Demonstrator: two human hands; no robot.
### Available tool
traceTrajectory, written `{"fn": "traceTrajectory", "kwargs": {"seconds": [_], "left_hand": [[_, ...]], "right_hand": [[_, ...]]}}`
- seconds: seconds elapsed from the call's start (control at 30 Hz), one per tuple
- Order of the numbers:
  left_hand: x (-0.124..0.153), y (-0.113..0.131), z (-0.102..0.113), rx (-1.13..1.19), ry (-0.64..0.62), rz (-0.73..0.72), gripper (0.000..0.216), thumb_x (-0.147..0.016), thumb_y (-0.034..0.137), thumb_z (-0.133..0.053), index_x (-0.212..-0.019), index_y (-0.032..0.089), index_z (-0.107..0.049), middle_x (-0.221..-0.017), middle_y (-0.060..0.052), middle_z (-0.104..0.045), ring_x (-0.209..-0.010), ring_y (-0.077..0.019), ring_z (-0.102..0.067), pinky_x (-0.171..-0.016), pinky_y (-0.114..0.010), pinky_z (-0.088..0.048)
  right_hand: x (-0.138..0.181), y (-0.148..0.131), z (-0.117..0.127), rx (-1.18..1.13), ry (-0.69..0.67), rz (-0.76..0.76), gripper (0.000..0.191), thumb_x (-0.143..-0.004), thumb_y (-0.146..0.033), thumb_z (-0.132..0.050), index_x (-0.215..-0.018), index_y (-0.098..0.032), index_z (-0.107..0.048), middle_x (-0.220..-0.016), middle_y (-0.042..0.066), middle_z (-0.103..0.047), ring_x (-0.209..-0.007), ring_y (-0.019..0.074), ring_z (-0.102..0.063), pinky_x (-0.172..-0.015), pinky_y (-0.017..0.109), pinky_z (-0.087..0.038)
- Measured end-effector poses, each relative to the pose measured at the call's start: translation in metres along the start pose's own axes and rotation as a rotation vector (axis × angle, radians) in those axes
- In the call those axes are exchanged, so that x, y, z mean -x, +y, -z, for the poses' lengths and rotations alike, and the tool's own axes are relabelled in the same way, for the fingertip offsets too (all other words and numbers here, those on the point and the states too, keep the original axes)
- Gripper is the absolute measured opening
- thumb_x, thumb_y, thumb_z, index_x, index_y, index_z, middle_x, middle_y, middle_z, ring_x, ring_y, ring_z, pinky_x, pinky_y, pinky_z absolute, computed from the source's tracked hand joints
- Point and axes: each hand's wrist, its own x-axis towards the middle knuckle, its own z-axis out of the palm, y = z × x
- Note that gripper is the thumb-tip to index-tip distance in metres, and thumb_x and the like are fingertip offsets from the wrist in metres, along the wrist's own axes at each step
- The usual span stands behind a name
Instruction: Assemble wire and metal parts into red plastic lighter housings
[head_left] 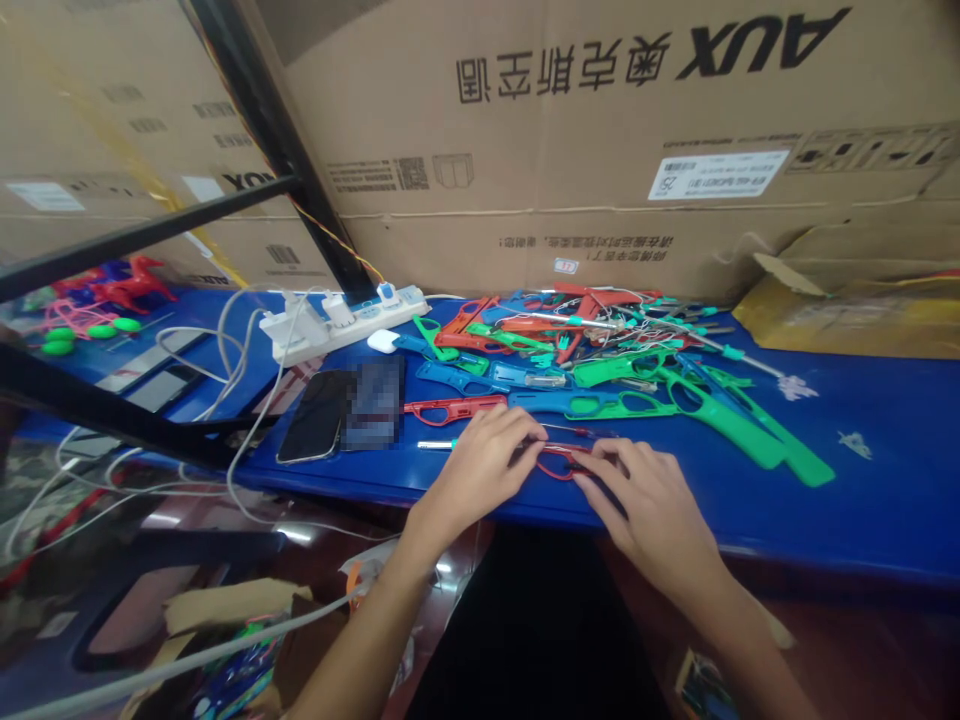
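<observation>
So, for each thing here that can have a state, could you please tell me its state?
Left hand: fingers bent, touching the red plastic piece.
Right hand: fingers pressed on the same piece.
Red plastic piece: flat on the blue table.
Black phone: screen dark, lying flat.
Power strip: chargers plugged in.
Plastic parts pile: loose, unsorted.

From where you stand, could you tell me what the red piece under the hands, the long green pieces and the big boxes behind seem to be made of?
The red piece, pinched between left hand and right hand, looks like moulded plastic: thin, uniformly coloured, with cut-out loops. The long green pieces look like the same plastic, smooth with a slight sheen. The big boxes are plainly brown corrugated cardboard, matte, printed in black with a white label.
</observation>
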Motion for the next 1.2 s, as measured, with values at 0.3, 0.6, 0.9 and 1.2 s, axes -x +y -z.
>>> {"fn": "traceTrajectory", "kwargs": {"seconds": [0.3,0.6,0.9,1.2], "left_hand": [[0.026,-0.015,0.020,0.010,0.135,0.085,0.013,-0.102,0.027,-0.058,-0.105,0.023,-0.069,-0.111,-0.004,-0.072,-0.108,-0.0213,-0.064,-0.096,-0.040,-0.047],[0.023,-0.020,0.017,-0.118,0.049,0.007,0.017,-0.100,0.033,-0.061,-0.104,0.023,-0.074,-0.106,-0.003,-0.075,-0.100,-0.0215,-0.064,-0.091,-0.041,-0.048],[0.020,-0.025,0.017,-0.114,-0.010,-0.068,0.021,-0.104,0.028,-0.054,-0.108,0.023,-0.073,-0.110,-0.003,-0.074,-0.104,-0.0210,-0.065,-0.093,-0.040,-0.046],[0.015,-0.020,0.019,-0.200,-0.038,-0.075,0.023,-0.104,0.030,-0.052,-0.104,0.022,-0.073,-0.110,-0.003,-0.072,-0.103,-0.0212,-0.063,-0.092,-0.039,-0.046]], "right_hand": [[0.000,0.001,0.001,-0.040,-0.008,-0.007,0.033,-0.108,-0.037,-0.043,-0.124,-0.022,-0.067,-0.113,0.009,-0.064,-0.097,0.0232,-0.058,-0.081,0.039,-0.040],[0.000,0.001,0.002,-0.044,-0.013,-0.016,0.034,-0.108,-0.038,-0.041,-0.124,-0.023,-0.068,-0.112,0.009,-0.064,-0.097,0.0230,-0.059,-0.081,0.039,-0.041],[-0.002,0.000,0.004,-0.060,-0.047,-0.042,0.035,-0.108,-0.039,-0.040,-0.124,-0.024,-0.068,-0.113,0.010,-0.065,-0.097,0.0233,-0.059,-0.080,0.039,-0.043],[-0.002,-0.001,0.005,-0.025,-0.054,-0.032,0.033,-0.108,-0.038,-0.043,-0.124,-0.022,-0.066,-0.113,0.010,-0.064,-0.098,0.0238,-0.058,-0.081,0.038,-0.040]]}}
